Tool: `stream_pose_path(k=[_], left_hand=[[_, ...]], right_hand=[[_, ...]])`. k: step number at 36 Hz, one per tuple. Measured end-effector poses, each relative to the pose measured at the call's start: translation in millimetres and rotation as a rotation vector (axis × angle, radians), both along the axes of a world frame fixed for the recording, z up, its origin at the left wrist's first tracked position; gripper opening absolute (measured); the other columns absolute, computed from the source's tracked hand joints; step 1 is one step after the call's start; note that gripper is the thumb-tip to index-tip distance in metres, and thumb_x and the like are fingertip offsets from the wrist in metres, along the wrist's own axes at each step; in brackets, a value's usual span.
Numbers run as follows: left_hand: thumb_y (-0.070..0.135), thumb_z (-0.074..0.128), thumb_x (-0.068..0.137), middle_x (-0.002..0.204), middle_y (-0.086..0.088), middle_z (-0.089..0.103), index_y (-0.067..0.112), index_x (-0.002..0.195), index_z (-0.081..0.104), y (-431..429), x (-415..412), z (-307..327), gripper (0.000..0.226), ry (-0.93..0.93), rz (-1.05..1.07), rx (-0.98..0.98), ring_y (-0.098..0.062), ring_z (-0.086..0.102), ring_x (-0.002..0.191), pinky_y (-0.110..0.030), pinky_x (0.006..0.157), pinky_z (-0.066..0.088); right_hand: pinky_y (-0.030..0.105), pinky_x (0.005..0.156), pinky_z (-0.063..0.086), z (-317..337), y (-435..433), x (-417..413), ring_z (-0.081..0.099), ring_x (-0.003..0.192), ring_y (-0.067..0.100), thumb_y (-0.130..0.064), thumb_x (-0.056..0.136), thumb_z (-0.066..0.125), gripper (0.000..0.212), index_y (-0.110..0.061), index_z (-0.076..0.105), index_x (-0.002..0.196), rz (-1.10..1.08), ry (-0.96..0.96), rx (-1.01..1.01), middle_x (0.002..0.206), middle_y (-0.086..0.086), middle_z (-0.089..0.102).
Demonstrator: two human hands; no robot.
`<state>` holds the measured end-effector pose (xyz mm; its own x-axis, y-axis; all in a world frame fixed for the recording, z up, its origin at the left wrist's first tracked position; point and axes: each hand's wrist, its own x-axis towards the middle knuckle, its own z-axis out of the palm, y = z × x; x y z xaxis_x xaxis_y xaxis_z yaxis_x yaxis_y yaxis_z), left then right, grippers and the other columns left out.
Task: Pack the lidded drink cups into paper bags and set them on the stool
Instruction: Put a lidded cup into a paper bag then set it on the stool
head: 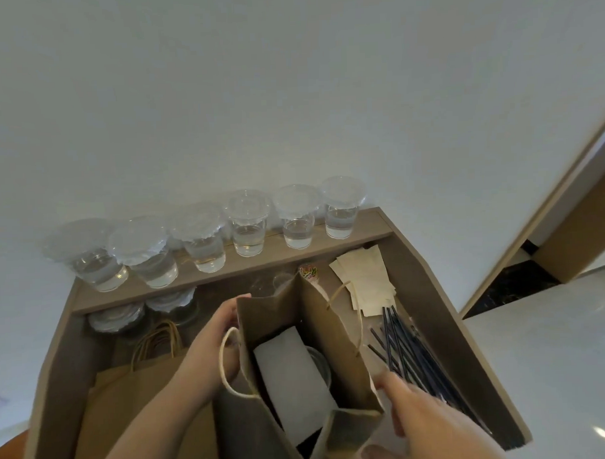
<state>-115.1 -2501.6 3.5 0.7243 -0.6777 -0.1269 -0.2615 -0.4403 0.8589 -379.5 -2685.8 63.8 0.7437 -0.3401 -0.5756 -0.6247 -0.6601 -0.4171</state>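
Note:
An open brown paper bag (332, 334) stands on the desk in front of me. Inside it lie a white folded sheet (292, 377) and a clear lidded cup (319, 362), partly hidden by the sheet. My left hand (215, 338) holds the bag's left wall near its rope handle. My right hand (421, 417) grips the bag's near right corner. Several lidded clear cups of water (247, 224) stand in a row on the raised back ledge (369, 227).
Flat paper bags (135, 400) lie at the left, with stacked lids (117, 318) behind them. Black straws (408, 349) and cream paper sheets (364, 282) lie at the right. A small jar of coloured clips (307, 272) stands behind the bag. White wall behind, floor at right.

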Motion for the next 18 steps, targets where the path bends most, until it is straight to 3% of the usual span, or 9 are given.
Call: stream_pose_path(k=[2,4,6,9,11,14,16,18], left_hand=[[0.015,0.077,0.091,0.112,0.022,0.074,0.046,0.121,0.066,-4,1,0,0.045,-0.027,-0.065,0.063,0.0,0.071,0.103,-0.035,0.095,0.059],[0.018,0.076,0.093,0.106,0.024,0.075,0.045,0.11,0.069,-3,0,1,0.033,-0.079,-0.114,0.124,0.002,0.072,0.098,-0.03,0.089,0.059],[0.015,0.078,0.091,0.099,0.024,0.077,0.044,0.096,0.07,2,-1,0,0.031,-0.138,-0.142,0.154,0.003,0.072,0.092,-0.024,0.08,0.058],[0.003,0.078,0.09,0.101,0.016,0.079,0.035,0.105,0.073,14,-10,-1,0.036,-0.082,-0.084,0.193,0.001,0.074,0.095,-0.021,0.084,0.059],[-0.001,0.078,0.088,0.101,0.014,0.08,0.031,0.111,0.073,26,-16,-4,0.039,-0.064,-0.04,0.188,-0.001,0.075,0.098,-0.027,0.092,0.06],[0.021,0.086,0.081,0.099,0.018,0.079,0.041,0.111,0.074,48,-28,-7,0.038,-0.051,-0.058,0.215,0.0,0.075,0.094,-0.029,0.089,0.061],[0.047,0.085,0.07,0.094,0.023,0.078,0.057,0.112,0.067,59,-42,-10,0.046,-0.036,-0.056,0.243,0.004,0.075,0.087,-0.021,0.083,0.059],[0.063,0.083,0.061,0.091,0.029,0.076,0.066,0.112,0.06,64,-53,-17,0.057,-0.07,-0.031,0.257,0.007,0.073,0.083,-0.014,0.078,0.057]], right_hand=[[0.026,0.114,0.044,-15,0,8,0.06,0.118,0.0,-0.059,0.091,0.075,0.064,-0.052,0.041,0.144,-0.026,0.031,0.005,0.127,-0.022,0.057],[0.026,0.114,0.044,-28,0,12,0.058,0.118,0.001,-0.056,0.093,0.074,0.041,-0.055,0.053,0.128,-0.078,-0.022,0.034,0.12,-0.026,0.055],[0.02,0.113,0.039,-39,-3,14,0.053,0.112,-0.004,-0.047,0.098,0.071,0.016,-0.053,0.056,0.099,-0.126,-0.086,0.07,0.104,-0.03,0.052],[0.006,0.089,0.042,-50,-9,11,0.06,0.093,-0.008,-0.033,0.097,0.073,0.028,-0.052,0.059,0.082,-0.253,-0.16,0.143,0.087,-0.022,0.066],[0.013,0.076,0.056,-54,-16,9,0.073,0.088,-0.001,-0.022,0.093,0.078,0.03,-0.051,0.07,0.093,-0.381,-0.255,0.244,0.097,-0.021,0.076],[0.02,0.068,0.061,-62,-29,11,0.075,0.094,0.012,-0.011,0.091,0.081,0.036,-0.034,0.064,0.114,-0.605,-0.333,0.31,0.109,-0.007,0.073],[0.018,0.071,0.055,-69,-37,16,0.071,0.098,0.012,-0.012,0.095,0.077,0.029,-0.029,0.061,0.113,-0.681,-0.359,0.284,0.111,-0.004,0.07],[0.026,0.075,0.055,-80,-46,14,0.072,0.094,0.015,-0.012,0.103,0.067,0.013,-0.024,0.067,0.107,-0.685,-0.392,0.339,0.105,0.001,0.073]])
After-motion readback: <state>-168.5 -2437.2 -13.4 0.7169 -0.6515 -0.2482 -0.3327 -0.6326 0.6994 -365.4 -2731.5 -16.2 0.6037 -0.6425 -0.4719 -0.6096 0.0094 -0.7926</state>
